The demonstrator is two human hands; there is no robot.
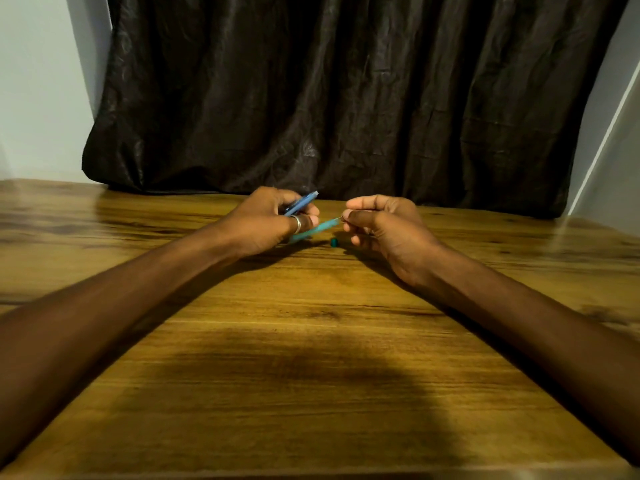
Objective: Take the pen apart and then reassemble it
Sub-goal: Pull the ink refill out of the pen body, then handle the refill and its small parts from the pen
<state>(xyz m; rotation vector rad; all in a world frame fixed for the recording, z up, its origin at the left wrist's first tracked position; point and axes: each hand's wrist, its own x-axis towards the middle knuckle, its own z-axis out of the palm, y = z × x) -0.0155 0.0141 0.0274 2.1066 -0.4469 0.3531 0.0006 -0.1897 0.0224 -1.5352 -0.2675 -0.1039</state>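
The teal barrel (313, 230) juts from the left hand (266, 223), which grips it together with a blue cap (300, 203). The right hand (384, 223) pinches the refill tip (341, 218) at the barrel's end. A small teal piece (334, 242) lies on the table (311, 341) below, between the hands.

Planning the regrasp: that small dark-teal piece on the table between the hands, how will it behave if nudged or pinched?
The small teal piece looks tiny and rounded, so probably very light and apt to roll or skid on the smooth wooden table. It likely needs a fingertip pinch, since it sits low. Its exact shape is too small to tell.
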